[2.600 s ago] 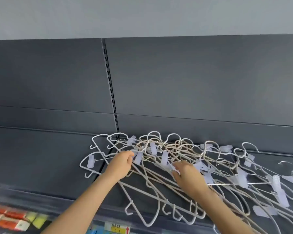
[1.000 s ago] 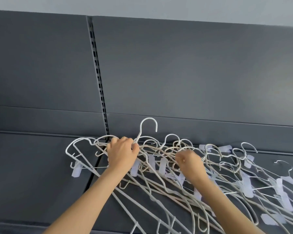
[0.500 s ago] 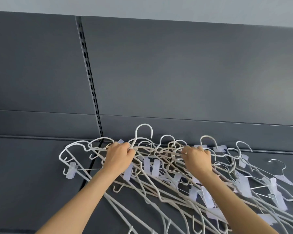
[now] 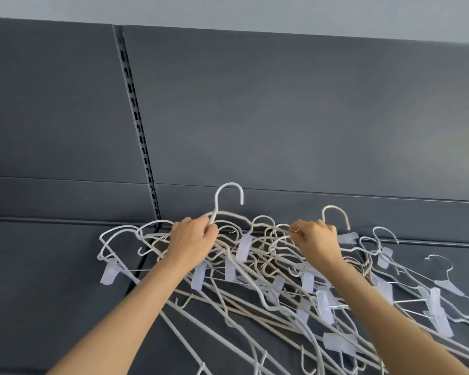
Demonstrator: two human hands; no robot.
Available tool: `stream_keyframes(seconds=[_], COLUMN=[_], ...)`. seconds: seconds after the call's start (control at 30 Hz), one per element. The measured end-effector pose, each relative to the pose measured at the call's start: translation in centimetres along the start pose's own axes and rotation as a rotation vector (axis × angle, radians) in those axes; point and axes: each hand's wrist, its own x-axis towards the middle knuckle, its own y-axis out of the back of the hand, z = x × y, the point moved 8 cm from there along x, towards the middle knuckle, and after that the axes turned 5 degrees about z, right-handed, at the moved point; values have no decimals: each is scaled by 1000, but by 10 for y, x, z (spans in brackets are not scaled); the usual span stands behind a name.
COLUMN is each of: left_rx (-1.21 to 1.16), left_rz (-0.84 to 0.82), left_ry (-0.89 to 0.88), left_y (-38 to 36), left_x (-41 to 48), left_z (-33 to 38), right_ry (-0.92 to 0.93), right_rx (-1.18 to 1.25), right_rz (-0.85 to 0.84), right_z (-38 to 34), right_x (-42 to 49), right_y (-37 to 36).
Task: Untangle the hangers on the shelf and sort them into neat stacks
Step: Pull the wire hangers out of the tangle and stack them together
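Many white and beige wire clip hangers [image 4: 268,269] lie tangled on the dark grey shelf [image 4: 52,288] | left hand [image 4: 192,242] grips one white hanger [image 4: 216,198] by its neck, hook upright | right hand [image 4: 316,240] pinches a neighbouring wire [image 4: 293,230] | step: untangling, no stacks yet | next: ease it free without snagging.

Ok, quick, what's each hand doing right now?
Left hand: grips the neck of the raised white hanger.
Right hand: fingers curled on wires in the hanger pile; which hanger, cannot tell.
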Motion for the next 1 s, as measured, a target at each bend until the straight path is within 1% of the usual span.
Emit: stream_keyframes(seconds=[0.03, 0.13, 0.2, 0.27, 0.33, 0.4, 0.47, 0.57, 0.67, 0.73, 0.8, 0.87, 0.97, 1.0], left_rx=[18, 64, 87, 120, 147, 156, 146, 165, 162, 126, 91, 80, 81, 82], left_rz=[-7, -65, -124, -198, -257, -281, -293, -285, -225, -216, -227, -251, -295, -308], left_ry=[-36, -97, -117, -121, -113, -103, -88, -79, -58, -26, -1, 6, -15, -22], left_y=[-5, -26, -44, -62, -79, -91, -98, -100, -92, -87, -86, -88, -96, -98], left_x=[1, 3, 5, 7, 7, 6, 4, 5, 8, 11, 12, 12, 8, 7], left_z=[9, 30, 39, 45, 45, 43, 41, 41, 41, 39, 37, 37, 46, 48], right_ry=[6, -21, -88, -131, -149, -138, -102, -34, 31, 10, -24, 51, 124, 137], right_rx=[38, 266, 320, 266, 157, 94, 62, -21, 51, 99, 102, 79, 45, 46], right_rz=[-35, -113, -108, -102, -154, -225, -253, -189, -36, 16, 29, -43, -251, -261], right_z=[-4, -5, 10, 31, 49, 56, 57, 49, 38, 44, 53, 49, 31, 27], right_x=[-3, -15, -25, -39, -57, -73, -81, -80, -72, -67, -65, -63, -65, -63], right_y=[-7, -16, -6, 5, 9, 9, 6, 4, 10, 20, 29, 25, -2, -6])
